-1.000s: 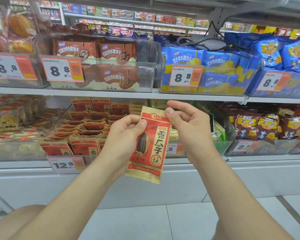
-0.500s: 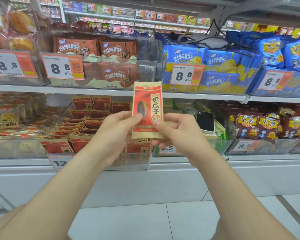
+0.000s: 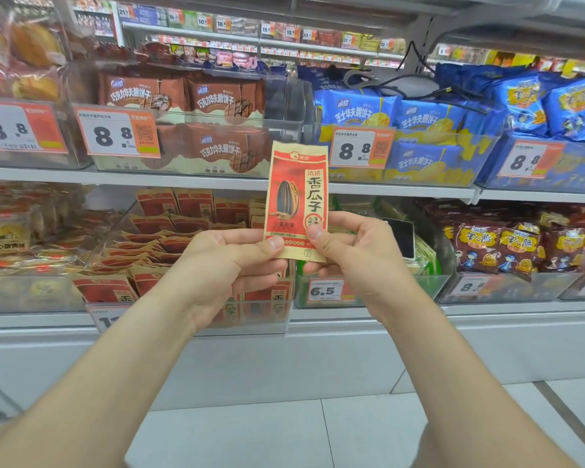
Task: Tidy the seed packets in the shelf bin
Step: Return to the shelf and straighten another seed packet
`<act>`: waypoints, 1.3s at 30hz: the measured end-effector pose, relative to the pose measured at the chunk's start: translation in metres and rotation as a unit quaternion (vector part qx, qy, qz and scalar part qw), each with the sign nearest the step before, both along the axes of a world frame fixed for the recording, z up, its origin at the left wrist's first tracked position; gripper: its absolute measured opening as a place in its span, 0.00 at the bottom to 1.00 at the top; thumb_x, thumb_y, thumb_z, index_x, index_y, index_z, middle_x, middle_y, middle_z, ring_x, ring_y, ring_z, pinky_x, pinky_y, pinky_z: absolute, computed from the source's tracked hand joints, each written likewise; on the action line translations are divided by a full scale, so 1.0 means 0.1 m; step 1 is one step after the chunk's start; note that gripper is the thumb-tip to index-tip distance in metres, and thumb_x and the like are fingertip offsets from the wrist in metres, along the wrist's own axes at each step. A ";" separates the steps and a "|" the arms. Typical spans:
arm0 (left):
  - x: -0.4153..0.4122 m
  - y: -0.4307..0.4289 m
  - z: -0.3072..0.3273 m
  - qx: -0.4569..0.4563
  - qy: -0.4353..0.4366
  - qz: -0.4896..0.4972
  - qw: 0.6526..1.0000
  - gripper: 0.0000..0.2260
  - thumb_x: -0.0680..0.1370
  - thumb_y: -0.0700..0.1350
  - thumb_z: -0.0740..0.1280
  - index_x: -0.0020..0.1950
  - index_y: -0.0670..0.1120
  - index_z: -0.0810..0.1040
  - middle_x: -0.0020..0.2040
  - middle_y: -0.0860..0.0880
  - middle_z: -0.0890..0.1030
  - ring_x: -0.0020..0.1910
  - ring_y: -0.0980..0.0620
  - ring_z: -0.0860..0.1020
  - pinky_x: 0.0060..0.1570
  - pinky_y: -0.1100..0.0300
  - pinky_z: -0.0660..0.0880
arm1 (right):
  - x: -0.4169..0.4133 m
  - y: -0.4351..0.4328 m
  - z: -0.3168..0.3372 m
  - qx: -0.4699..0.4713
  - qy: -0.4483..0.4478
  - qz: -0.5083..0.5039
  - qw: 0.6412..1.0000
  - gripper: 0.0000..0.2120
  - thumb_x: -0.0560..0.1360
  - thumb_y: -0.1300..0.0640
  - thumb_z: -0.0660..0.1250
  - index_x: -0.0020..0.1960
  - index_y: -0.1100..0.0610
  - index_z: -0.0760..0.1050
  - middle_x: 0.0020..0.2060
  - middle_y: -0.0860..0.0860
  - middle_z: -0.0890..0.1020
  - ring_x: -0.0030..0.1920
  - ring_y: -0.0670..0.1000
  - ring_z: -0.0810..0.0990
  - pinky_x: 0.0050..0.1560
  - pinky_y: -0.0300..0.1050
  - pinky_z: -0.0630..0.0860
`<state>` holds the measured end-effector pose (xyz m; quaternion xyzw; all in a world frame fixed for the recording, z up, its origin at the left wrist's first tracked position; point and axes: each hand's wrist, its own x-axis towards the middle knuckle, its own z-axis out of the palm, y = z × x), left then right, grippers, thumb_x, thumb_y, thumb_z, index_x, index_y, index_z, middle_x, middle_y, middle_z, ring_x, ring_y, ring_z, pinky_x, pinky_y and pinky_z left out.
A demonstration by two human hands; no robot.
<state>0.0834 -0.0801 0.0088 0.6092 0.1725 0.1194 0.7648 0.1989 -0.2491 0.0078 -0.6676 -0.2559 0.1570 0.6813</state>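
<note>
1. Step in hand: one seed packet (image 3: 298, 201) is out of the shelf bin (image 3: 260, 327) and held up in front of it. From the pose, this reads as the orient-and-square stage that comes before filing the packet back.
2. Location: the seed packet hangs in the air on the near side of the shelving, above the bin's right front corner. Its upper half crosses the edge of the upper shelf (image 3: 183, 179) in the view. It appears to touch neither shelf nor bin.
3. Grasp: the left hand (image 3: 223, 268) and right hand (image 3: 355, 255) each pinch the packet's lower end. The fingers (image 3: 271, 244) are closed on the packet alone: a thumb presses the printed face at each side edge, and the rest curl behind.
4. Orientation: the long axis runs vertical, or very nearly so. The top seal points up and the bottom seal sits between the hands. The printed face with the sunflower-seed picture is turned toward the camera.
5. Bin contents: the stacked packets (image 3: 156, 244) lie in overlapping rows. One row stands upright at the far wall and a few stand against the near wall. Several in the middle lie askew.
6. Next move (judgement): the packet must travel down, left and far into a row, face forward to match its neighbours. One hand probably has to release to part the row. The thin packet may buckle if pushed in end-first.
</note>
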 end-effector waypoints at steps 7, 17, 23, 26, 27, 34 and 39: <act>0.01 0.12 0.02 0.073 0.033 0.032 0.996 0.08 0.80 0.41 0.76 0.58 0.43 0.87 0.51 0.45 0.90 0.53 0.49 0.89 0.53 0.55 0.84 | 0.02 0.15 -0.05 -0.033 -0.101 0.007 0.994 0.14 0.81 0.58 0.74 0.66 0.55 0.78 0.43 0.54 0.90 0.45 0.51 0.90 0.44 0.47 0.86; 0.07 0.35 -0.05 0.464 0.045 0.094 0.880 0.19 0.76 0.58 0.78 0.64 0.55 0.83 0.53 0.59 0.87 0.52 0.63 0.83 0.59 0.59 0.79 | 0.15 0.46 -0.05 0.031 -0.184 -0.069 0.980 0.22 0.82 0.57 0.72 0.70 0.49 0.64 0.59 0.45 0.85 0.61 0.42 0.84 0.65 0.51 0.79; 0.11 0.55 -0.20 0.611 0.131 -0.045 0.780 0.29 0.71 0.69 0.77 0.65 0.57 0.75 0.55 0.62 0.81 0.56 0.57 0.80 0.60 0.53 0.77 | 0.33 0.48 -0.18 -0.122 -0.352 -0.025 0.928 0.41 0.76 0.66 0.76 0.76 0.44 0.55 0.50 0.43 0.81 0.45 0.47 0.86 0.51 0.51 0.83; 0.14 0.58 -0.29 0.676 0.094 -0.117 0.721 0.16 0.79 0.65 0.70 0.65 0.62 0.82 0.59 0.63 0.82 0.61 0.53 0.77 0.66 0.48 0.75 | 0.40 0.55 -0.23 -0.185 -0.390 0.046 0.901 0.38 0.79 0.65 0.73 0.77 0.41 0.58 0.53 0.45 0.83 0.43 0.45 0.84 0.47 0.49 0.82; 0.16 0.58 -0.31 0.691 0.093 -0.129 0.705 0.14 0.81 0.63 0.66 0.64 0.63 0.83 0.60 0.62 0.82 0.61 0.51 0.77 0.66 0.45 0.74 | 0.43 0.59 -0.26 -0.217 -0.400 0.058 0.889 0.31 0.81 0.62 0.71 0.75 0.42 0.61 0.50 0.47 0.84 0.41 0.44 0.82 0.45 0.49 0.80; 0.24 0.54 -0.33 0.723 0.107 -0.114 0.673 0.07 0.83 0.53 0.69 0.54 0.58 0.87 0.59 0.59 0.78 0.58 0.50 0.76 0.61 0.46 0.77 | 0.57 0.73 -0.29 -0.397 -0.406 0.018 0.823 0.08 0.85 0.53 0.66 0.59 0.49 0.83 0.53 0.48 0.86 0.60 0.56 0.80 0.68 0.60 0.72; 0.28 0.56 -0.38 0.688 0.086 -0.022 0.720 0.18 0.78 0.57 0.74 0.61 0.59 0.70 0.56 0.59 0.73 0.51 0.54 0.77 0.49 0.48 0.80 | 0.47 0.76 -0.28 -0.472 -0.382 0.068 0.791 0.20 0.81 0.55 0.60 0.30 0.50 0.72 0.32 0.48 0.74 0.47 0.55 0.70 0.56 0.55 0.61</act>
